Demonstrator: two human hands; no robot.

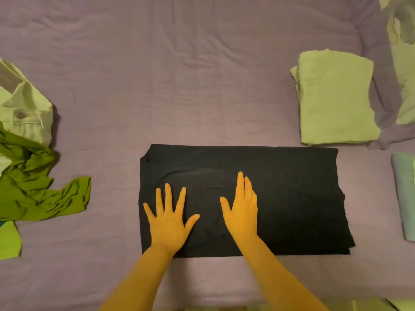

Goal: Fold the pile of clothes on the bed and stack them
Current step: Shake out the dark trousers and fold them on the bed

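Observation:
A black garment (292,198), folded into a wide rectangle, lies flat on the purple bed sheet (179,75) in front of me. My left hand (168,216) presses flat on its left part with fingers spread. My right hand (242,209) lies flat beside it near the garment's middle, fingers straight and together. At the left edge sits the unfolded pile: a dark green crumpled garment (33,187) under a pale green buttoned piece (24,104). A folded pale green garment (334,97) rests at the right.
A folded light blue piece (404,198) lies at the right edge. More pale green cloth (404,63) is at the far right, and a bright green piece (9,241) at the lower left. Bare sheet stretches across the middle and back.

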